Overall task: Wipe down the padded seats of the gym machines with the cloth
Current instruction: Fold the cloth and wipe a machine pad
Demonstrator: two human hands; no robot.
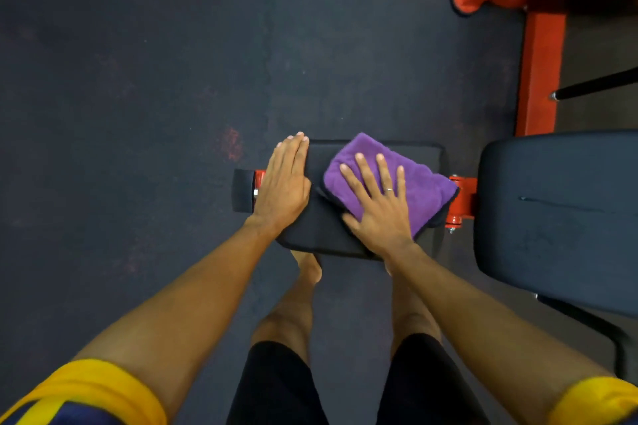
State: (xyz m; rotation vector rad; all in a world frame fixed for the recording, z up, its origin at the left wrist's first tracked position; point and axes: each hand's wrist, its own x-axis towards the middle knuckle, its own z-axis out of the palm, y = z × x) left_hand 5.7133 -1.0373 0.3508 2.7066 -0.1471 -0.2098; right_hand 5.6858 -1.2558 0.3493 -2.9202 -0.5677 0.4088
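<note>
A small black padded seat [322, 228] sits in the middle of the view on an orange frame. A folded purple cloth [419, 183] lies on its right half. My right hand [378, 203] presses flat on the cloth with its fingers spread. My left hand [284, 183] rests flat on the pad's left end, fingers straight and together. Part of the pad is hidden under the cloth and both hands.
A larger black padded bench section [559, 217] lies to the right, joined by an orange bracket [466, 198]. An orange machine frame [540, 72] and a black bar [597, 84] stand at the upper right. Dark rubber floor [138, 79] fills the left. My bare feet stand below the pad.
</note>
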